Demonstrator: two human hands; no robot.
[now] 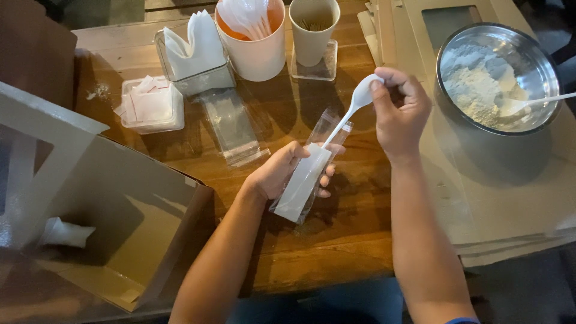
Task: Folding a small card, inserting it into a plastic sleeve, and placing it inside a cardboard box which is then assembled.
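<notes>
Head view: the left hand [282, 171] lies low over the wooden table [336, 240], forearm running up from the bottom edge, palm turned inward. Its fingers wrap a clear sleeve [306, 174] with a white napkin [300, 183] inside; the sleeve tilts, open mouth up and to the right. The right hand [399, 114] is raised just right of it, wrist bent, fingers curled tight around the bowl of a white plastic spoon [354, 111]. The spoon's handle points down-left and its tip sits in the sleeve's mouth.

Behind the hands, a loose stack of clear sleeves [231, 126] lies flat on the table. Left of it stands a small clear box [153, 108] of pale pink and white packets. Next comes a clear holder [195, 57] with folded white napkins standing up. A white cup [255, 51] with an orange inside holds more white spoons, and a tan paper cup [312, 36] just right of it holds thin sticks on a clear square base.

On the right, a steel bowl [498, 78] holds pale powder with a white spoon in it, resting on flat cardboard sheets [510, 198]. At the left an open brown box [120, 234] lies on its side with a white wad inside.
</notes>
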